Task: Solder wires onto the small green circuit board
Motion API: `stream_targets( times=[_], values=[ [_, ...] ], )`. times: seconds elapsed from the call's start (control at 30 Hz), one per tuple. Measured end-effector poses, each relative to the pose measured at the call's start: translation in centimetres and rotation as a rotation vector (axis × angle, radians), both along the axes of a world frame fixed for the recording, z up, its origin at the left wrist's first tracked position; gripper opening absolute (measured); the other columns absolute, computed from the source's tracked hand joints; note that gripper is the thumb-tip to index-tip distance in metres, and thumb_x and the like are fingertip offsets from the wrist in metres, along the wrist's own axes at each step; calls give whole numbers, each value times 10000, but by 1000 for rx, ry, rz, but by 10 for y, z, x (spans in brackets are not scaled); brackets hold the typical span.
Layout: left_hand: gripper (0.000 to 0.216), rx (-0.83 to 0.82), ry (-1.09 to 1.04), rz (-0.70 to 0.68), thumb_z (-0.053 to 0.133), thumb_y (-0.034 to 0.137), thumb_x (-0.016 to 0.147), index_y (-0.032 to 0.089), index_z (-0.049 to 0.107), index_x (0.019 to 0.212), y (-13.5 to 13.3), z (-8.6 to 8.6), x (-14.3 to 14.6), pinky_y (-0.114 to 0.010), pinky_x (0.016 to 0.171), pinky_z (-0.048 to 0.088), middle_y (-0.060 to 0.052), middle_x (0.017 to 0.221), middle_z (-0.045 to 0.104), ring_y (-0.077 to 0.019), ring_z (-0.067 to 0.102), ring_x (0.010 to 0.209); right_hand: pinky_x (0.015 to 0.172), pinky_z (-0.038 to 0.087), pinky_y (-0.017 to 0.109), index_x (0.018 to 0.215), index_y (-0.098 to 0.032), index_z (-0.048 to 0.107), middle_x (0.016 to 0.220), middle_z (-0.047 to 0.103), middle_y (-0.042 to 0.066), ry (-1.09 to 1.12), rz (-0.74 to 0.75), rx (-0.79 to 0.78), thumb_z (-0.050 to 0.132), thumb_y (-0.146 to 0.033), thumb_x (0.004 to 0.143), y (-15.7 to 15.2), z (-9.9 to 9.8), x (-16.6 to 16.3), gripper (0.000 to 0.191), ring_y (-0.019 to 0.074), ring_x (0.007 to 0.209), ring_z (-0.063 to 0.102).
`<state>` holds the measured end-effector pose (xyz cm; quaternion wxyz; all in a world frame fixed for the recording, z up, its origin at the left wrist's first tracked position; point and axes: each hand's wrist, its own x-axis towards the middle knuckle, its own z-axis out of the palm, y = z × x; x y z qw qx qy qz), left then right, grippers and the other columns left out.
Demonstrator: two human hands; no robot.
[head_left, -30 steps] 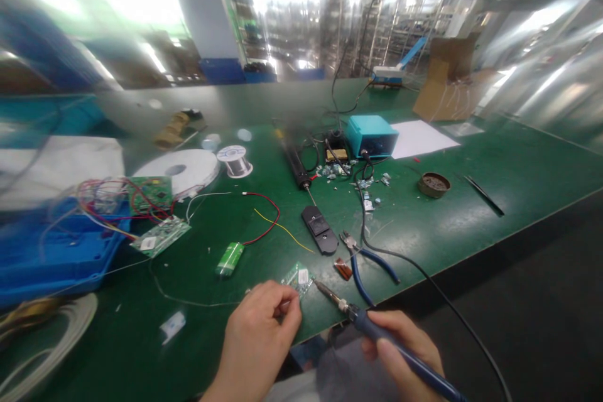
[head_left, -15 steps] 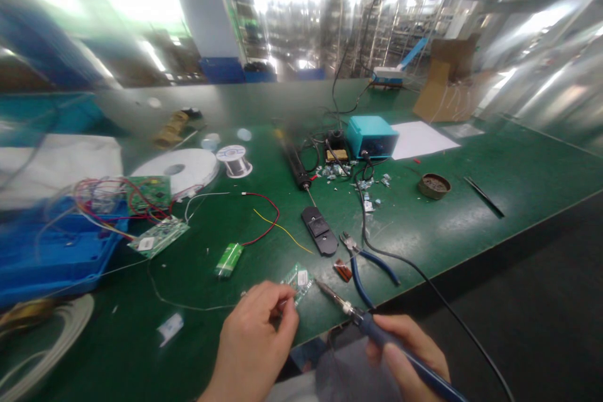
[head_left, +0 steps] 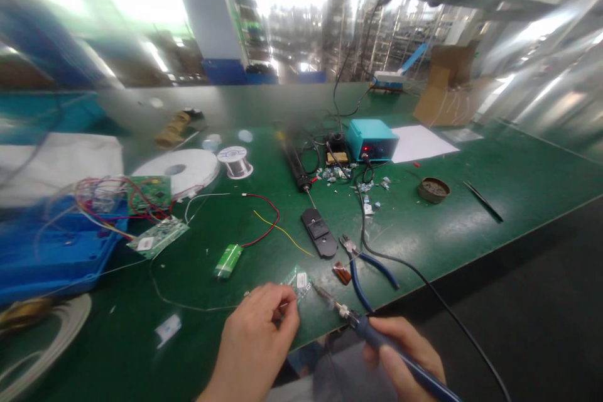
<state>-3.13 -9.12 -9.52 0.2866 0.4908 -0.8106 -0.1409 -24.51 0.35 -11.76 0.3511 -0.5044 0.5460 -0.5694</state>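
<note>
At the left end of the green table (head_left: 438, 232), a blue plastic tray (head_left: 51, 267) sits with a wired circuit board (head_left: 162, 235) by its right side; a pale cable coil (head_left: 68, 342) lies nearer. Farther back are a large white reel (head_left: 200, 166) and, just right of it, a solder spool (head_left: 238, 168). A thin wire (head_left: 188, 308) runs rightward and disappears at the left hand (head_left: 254, 330). Beyond that hand lies a green-wrapped battery pack (head_left: 228, 260) with red leads, and a loose yellow wire (head_left: 285, 230).

The left hand is near the table's near edge, thumb and forefinger drawn together at the small circuit board (head_left: 293, 276); what they pinch is hidden. This board, bearing a white label, lies flat just inside the near edge. A black electric screwdriver (head_left: 298, 169) points toward a flat black part (head_left: 320, 232) behind it. To the board's right, the right hand (head_left: 419, 342) is wrapped around a soldering iron (head_left: 351, 317), whose tip is at the board's right side; contact cannot be told.

Blue-handled cutters (head_left: 349, 245) lie beyond the iron, with a turquoise soldering station (head_left: 372, 138) toward the far edge. Farther right are a round tin (head_left: 433, 191) and tweezers (head_left: 484, 202).
</note>
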Motion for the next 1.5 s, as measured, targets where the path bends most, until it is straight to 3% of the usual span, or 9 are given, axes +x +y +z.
stream_targets(
  times=[0.17, 0.33, 0.47, 0.7, 1.5],
  values=[
    [86, -8, -3, 14, 533, 164, 809, 202, 573, 743, -1, -3, 0, -268, 604, 398, 32, 665, 550, -128, 529, 606, 511, 534, 230, 946, -191, 660, 636, 659, 30, -70, -64, 18, 582, -375, 818, 1, -6, 7, 237, 158, 544, 634],
    [96, -1, -15, 6, 536, 147, 800, 202, 573, 730, -4, -3, -3, -275, 606, 386, 34, 654, 541, -131, 516, 599, 516, 547, 234, 964, -187, 660, 653, 672, 39, 8, 35, -12, 600, -355, 809, -1, -6, 1, 236, 171, 562, 649],
    [105, 0, -18, 9, 544, 132, 790, 202, 575, 717, -5, -3, -5, -277, 604, 384, 34, 643, 532, -134, 510, 598, 497, 542, 223, 933, -184, 670, 636, 667, 38, -5, -36, -1, 598, -389, 814, -2, -3, 3, 248, 164, 541, 642],
    [80, 59, 92, 10, 546, 171, 826, 220, 595, 786, -2, 2, -1, -232, 625, 428, 23, 830, 573, -109, 547, 683, 511, 547, 216, 955, -192, 671, 657, 674, 35, 10, -14, -39, 608, -371, 813, 0, -1, 1, 237, 163, 563, 651],
    [104, 36, 29, -15, 522, 154, 833, 202, 612, 814, -7, -3, -8, -257, 651, 453, -4, 821, 585, -142, 564, 717, 503, 538, 216, 938, -188, 660, 655, 660, 31, -1, -59, 10, 584, -413, 824, 1, -6, 9, 263, 154, 555, 634]
  ],
)
